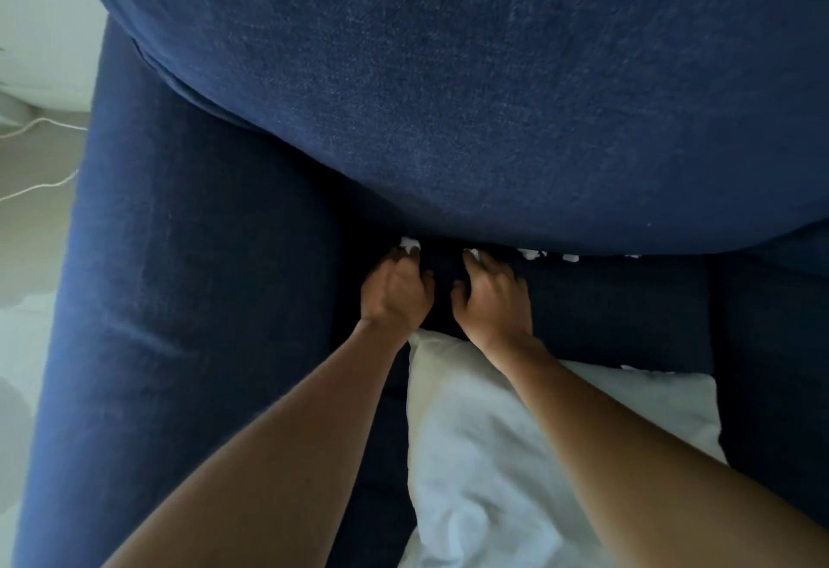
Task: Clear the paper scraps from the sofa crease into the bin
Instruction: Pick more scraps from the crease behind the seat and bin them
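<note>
Small white paper scraps lie along the crease where the dark blue sofa's back cushion meets the seat. My left hand is at the crease with its fingers curled around a white scrap at its fingertips. My right hand rests just to the right, fingers bent, with a scrap under its fingertips. More scraps show further right under the cushion's edge. No bin is in view.
A white pillow lies on the seat below my forearms. The blue armrest runs down the left. A pale floor with a white cable lies beyond it.
</note>
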A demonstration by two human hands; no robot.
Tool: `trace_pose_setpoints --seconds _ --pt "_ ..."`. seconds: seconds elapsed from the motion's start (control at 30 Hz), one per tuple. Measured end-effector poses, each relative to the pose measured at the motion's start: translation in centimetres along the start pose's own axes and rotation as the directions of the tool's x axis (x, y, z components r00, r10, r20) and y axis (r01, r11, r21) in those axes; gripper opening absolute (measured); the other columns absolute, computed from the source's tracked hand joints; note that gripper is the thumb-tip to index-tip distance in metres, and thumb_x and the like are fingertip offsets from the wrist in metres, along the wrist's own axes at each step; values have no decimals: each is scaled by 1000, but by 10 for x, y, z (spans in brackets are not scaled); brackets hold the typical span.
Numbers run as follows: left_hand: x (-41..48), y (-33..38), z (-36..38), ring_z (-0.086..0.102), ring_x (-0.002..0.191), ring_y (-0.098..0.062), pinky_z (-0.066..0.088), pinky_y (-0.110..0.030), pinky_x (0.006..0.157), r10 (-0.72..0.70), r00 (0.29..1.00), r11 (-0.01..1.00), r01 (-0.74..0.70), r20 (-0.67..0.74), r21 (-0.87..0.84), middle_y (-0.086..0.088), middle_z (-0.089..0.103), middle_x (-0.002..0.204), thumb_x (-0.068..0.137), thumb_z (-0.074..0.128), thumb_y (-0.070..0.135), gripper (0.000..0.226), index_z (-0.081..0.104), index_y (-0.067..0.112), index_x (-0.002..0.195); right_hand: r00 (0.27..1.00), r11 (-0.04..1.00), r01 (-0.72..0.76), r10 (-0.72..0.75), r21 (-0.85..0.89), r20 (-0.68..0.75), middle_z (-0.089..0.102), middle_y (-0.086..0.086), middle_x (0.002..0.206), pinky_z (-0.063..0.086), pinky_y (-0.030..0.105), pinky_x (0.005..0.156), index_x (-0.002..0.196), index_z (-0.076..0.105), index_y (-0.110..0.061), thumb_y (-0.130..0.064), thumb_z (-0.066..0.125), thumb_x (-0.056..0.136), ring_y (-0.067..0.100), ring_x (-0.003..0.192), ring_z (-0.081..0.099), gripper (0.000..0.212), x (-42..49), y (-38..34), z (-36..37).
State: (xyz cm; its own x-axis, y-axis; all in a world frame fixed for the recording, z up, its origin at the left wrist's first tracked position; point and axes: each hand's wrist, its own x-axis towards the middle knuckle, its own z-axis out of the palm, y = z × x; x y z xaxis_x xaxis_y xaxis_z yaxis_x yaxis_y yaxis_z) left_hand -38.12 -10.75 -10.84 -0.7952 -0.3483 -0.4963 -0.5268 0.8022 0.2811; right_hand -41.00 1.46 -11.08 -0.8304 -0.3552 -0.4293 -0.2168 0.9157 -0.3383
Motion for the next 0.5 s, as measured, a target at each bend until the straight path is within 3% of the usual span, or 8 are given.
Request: trace_pose_setpoints --seconds 0.2,0.27,0.37,0.5 --pt "-62 13 -31 67 83 -29 55 -35 68 -79 990 972 51 -113 -231 -8 72 87 90 59 26 19 68 11 92 990 991 20 -2 129 -140 65 9 109 50 40 84 114 60 -13 -13 52 91 28 99 62 24 -41 -2 -36" --pt "-82 16 -46 68 86 -27 56 -36 73 -136 979 941 78 -155 -330 -6 72 94 89 62 25 19 69 9 96 986 988 54 -29 147 -164 66 9 103 52 38 78 108 60 -13 -10 52 91 28 92 64 19 -54 -7 -52" --pt "-108 19 -73 66 89 -28 51 -32 72 -200 959 906 104 -200 -409 -7 70 97 90 60 23 18 64 9 101 980 979 113 -82 169 -181 66 9 110 51 38 82 115 57 -12 -9 50 93 28 99 63 23 -70 -24 -78" --pt "-140 11 -109 56 113 -28 46 -34 85 -251 934 868 102 -255 -485 -11 60 121 93 55 16 41 46 14 132 968 957 200 -161 208 -193 67 11 115 52 41 85 119 58 -9 -9 50 93 30 105 63 27 -85 -61 -103"
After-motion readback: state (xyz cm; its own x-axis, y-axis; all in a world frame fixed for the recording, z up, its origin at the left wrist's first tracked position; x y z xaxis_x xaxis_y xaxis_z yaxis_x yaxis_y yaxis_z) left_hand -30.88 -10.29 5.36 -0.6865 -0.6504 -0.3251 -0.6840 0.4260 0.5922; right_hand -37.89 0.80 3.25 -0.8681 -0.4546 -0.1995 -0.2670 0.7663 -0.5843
